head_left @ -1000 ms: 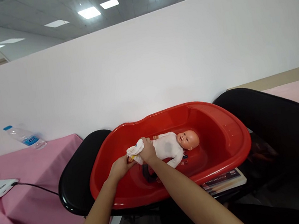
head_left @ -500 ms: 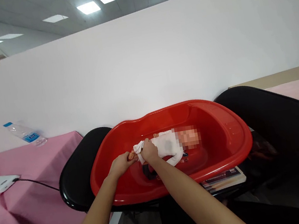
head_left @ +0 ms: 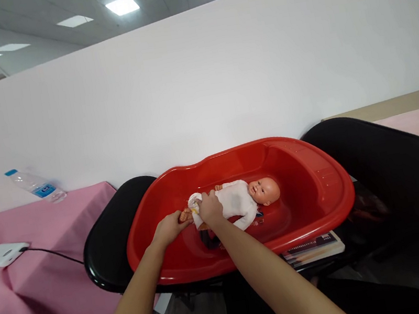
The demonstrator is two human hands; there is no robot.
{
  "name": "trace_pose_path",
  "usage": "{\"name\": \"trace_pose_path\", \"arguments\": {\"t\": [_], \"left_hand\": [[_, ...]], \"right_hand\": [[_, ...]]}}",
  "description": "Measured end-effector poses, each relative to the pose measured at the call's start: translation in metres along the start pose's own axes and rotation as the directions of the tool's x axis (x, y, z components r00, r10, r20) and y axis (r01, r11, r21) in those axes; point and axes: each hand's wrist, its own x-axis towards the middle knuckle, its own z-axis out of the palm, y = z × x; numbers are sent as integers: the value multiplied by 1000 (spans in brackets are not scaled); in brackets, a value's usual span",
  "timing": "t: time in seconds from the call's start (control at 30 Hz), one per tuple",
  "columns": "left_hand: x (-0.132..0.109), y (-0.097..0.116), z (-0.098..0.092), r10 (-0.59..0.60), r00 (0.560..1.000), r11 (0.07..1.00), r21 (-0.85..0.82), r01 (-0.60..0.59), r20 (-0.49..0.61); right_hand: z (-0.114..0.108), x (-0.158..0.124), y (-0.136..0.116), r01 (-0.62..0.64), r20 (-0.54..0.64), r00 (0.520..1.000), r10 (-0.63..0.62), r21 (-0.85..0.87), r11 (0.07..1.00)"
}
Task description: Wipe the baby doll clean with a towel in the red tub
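Doll (head_left: 236, 199) in white lies inside a red tub (head_left: 318, 177), head right. My left hand (head_left: 170, 228) pinches its feet (head_left: 184, 215); my right hand (head_left: 210, 209), fingers curled, pinches white cloth (head_left: 193, 200) around its legs. Near right, a book (head_left: 315, 249) sits below the rim; far left, a bottle (head_left: 37, 185) by pink fabric (head_left: 52, 293).

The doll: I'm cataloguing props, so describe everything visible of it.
The doll is bald, with plastic-looking bare parts and a grey-patched white long-sleeved top. It lies on its back in the red tub, head rightward. The left hand holds a foot; the right hand grips white cloth at its legs.
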Motion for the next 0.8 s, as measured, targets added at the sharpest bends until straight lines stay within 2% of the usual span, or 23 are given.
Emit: {"name": "trace_pose_path", "arguments": {"t": [0.17, 0.37, 0.5, 0.8], "left_hand": [[0, 2, -2, -13, 1000, 1000, -1, 13, 14], [-2, 4, -3, -27, 1000, 1000, -10, 27, 14], [-2, 4, -3, -24, 1000, 1000, -7, 25, 7], [0, 1, -1, -4, 1000, 1000, 12, 4, 1]], "right_hand": [[-1, -2, 0, -36, -42, 998, 35, -20, 999], [3, 3, 2, -25, -107, 994, 19, -61, 998], [5, 4, 4, -6, -78, 997, -1, -83, 997], [0, 3, 4, -48, -39, 998, 53, 99, 994]]}}
